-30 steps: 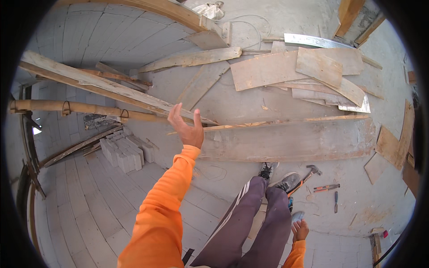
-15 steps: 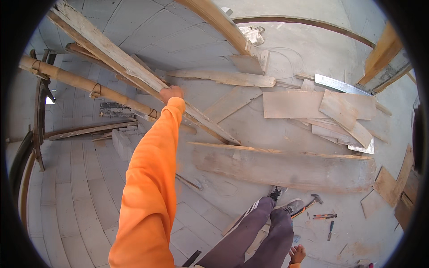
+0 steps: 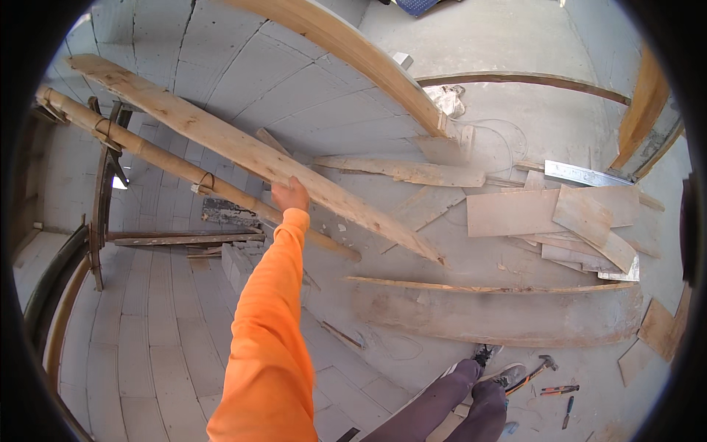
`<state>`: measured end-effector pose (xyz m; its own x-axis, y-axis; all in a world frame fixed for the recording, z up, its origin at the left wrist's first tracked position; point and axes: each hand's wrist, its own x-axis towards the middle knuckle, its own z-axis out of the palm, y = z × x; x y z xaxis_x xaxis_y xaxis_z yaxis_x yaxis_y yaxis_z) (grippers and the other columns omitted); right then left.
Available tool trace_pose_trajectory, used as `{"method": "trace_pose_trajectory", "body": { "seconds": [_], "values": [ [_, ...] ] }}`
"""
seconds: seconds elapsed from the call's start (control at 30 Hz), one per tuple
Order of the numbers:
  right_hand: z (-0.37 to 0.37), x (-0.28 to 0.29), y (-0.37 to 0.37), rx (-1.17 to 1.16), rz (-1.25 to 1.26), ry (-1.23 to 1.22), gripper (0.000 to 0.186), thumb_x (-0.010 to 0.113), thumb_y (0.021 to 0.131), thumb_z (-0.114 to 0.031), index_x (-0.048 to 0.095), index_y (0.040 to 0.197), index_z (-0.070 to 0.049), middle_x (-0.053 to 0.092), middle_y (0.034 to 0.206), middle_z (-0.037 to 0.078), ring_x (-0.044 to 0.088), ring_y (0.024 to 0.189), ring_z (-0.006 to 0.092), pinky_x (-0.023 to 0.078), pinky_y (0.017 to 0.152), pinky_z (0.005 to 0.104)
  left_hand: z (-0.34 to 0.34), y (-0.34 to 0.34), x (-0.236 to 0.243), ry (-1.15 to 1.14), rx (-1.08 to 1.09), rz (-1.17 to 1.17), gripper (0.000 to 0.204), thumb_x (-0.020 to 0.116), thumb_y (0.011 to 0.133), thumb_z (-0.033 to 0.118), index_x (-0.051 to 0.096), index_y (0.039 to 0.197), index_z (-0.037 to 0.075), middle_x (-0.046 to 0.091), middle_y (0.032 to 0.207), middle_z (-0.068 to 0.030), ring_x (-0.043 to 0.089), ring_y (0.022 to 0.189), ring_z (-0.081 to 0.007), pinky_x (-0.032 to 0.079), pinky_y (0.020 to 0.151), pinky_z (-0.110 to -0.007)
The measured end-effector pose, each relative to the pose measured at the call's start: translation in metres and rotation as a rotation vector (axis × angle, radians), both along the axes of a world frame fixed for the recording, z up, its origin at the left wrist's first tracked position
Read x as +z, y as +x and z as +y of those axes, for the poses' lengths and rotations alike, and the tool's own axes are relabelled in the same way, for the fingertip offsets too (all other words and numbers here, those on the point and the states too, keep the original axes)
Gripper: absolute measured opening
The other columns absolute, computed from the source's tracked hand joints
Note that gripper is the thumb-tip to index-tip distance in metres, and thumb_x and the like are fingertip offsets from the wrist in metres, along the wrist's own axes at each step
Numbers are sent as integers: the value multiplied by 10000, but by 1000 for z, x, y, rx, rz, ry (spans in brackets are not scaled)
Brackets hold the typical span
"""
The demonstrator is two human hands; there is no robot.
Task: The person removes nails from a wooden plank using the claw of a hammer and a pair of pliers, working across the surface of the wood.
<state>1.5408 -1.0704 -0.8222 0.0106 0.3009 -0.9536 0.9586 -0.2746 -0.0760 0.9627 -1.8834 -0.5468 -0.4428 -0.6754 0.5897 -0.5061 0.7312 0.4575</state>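
Plank of pale brown wood [image 3: 254, 156]: was held aslant alongside a round tan bamboo pole [image 3: 158, 157]; whether its lower right end was touched to the floor could not be told.
Left hand in an orange sleeve [image 3: 289, 194]: was closed on the plank's edge, near mid-length.
Right hand: its grip could not be told.
Grey concrete floor [image 3: 604, 368]: a steel-headed hammer with an orange-and-black handle [image 3: 526, 378] was laid near the shoes [image 3: 510, 375].

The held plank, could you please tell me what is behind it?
Behind the plank, a grey block wall and part of a wooden piece show; the plank covers the rest.
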Motion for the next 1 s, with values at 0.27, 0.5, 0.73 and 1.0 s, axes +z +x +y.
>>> {"method": "trace_pose_trajectory", "body": {
  "seconds": [0.27, 0.5, 0.73, 1.0],
  "values": [
    [15, -21, -15, 15, 77, -9, 438, 552, 1030, -357, 575, 1319, -29, 662, 1241, 179, 700, 1066, 393, 604, 754, 506, 26, -90, -32, 10, -20, -88, 363, 612, 892, 178, 593, 1096, -121, 664, 1039, -401, 649, 1038, -544, 513, 937, -573],
    [1, -17, -13, 61, 15, -4, 418, 567, 1037, -348, 563, 1312, -33, 673, 1172, 173, 709, 995, 369, 609, 729, 487, 35, -82, -34, 29, -60, 14, 374, 603, 884, 142, 599, 1128, -142, 662, 1103, -396, 629, 1094, -549, 499, 969, -553],
    [4, -12, -10, -5, 14, -3, 485, 578, 1040, -332, 510, 1384, 2, 667, 1207, 226, 721, 995, 394, 616, 704, 505, -28, -87, -14, -207, 23, -62, 390, 609, 851, 185, 622, 1062, -143, 677, 1012, -397, 655, 961, -563, 517, 923, -556],
    [27, -11, 5, 44, -22, -9, 412, 559, 1054, -283, 530, 1376, -27, 677, 1159, 192, 728, 990, 360, 626, 715, 446, -59, -85, -22, -248, 106, -146, 437, 633, 840, 231, 645, 1090, -127, 689, 1068, -377, 664, 1035, -532, 523, 935, -553]
  ]
}}
